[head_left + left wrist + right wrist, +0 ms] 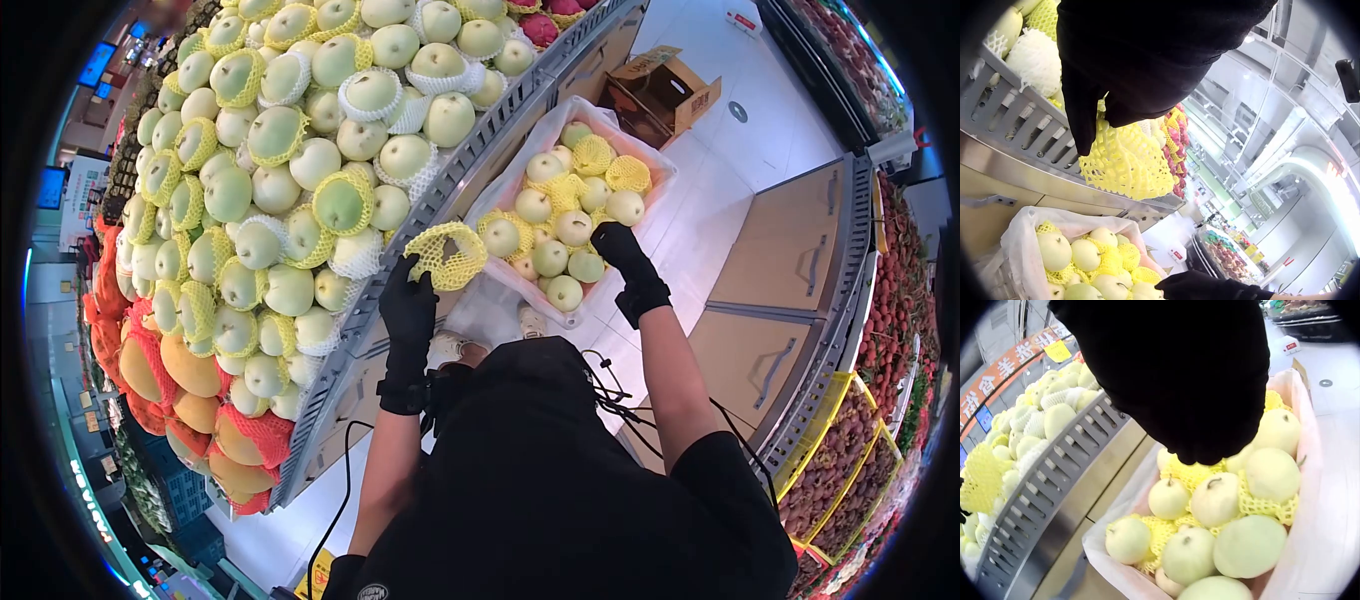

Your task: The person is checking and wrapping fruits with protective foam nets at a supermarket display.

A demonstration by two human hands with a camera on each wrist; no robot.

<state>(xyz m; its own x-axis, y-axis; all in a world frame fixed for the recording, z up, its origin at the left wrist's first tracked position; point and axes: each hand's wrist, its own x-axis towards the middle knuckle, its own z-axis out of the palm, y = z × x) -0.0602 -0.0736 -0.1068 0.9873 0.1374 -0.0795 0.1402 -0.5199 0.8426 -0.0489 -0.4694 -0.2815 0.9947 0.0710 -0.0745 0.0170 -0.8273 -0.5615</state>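
My black-gloved left hand [408,305] pinches an empty yellow foam net [446,257] between thumb and fingers, beside the display's slatted edge. In the left wrist view the foam net [1125,159] hangs below the fingertips, its mesh spread. My black-gloved right hand [625,265] is over the near right side of a plastic-lined crate [662,172], close to a pale green melon [626,207]. From the right wrist, the back of the right hand [1191,381] covers part of the crate's melons [1215,499]; its fingers are mostly hidden. Yellow foam nets [628,174] lie among these melons.
A sloping display of pale melons [315,160], many in foam nets, rises at left behind a grey slatted rail [470,150]. Orange melons [190,365] lie below it. An open cardboard box [665,95] stands beyond the crate. Drawered cabinets [770,250] stand at right.
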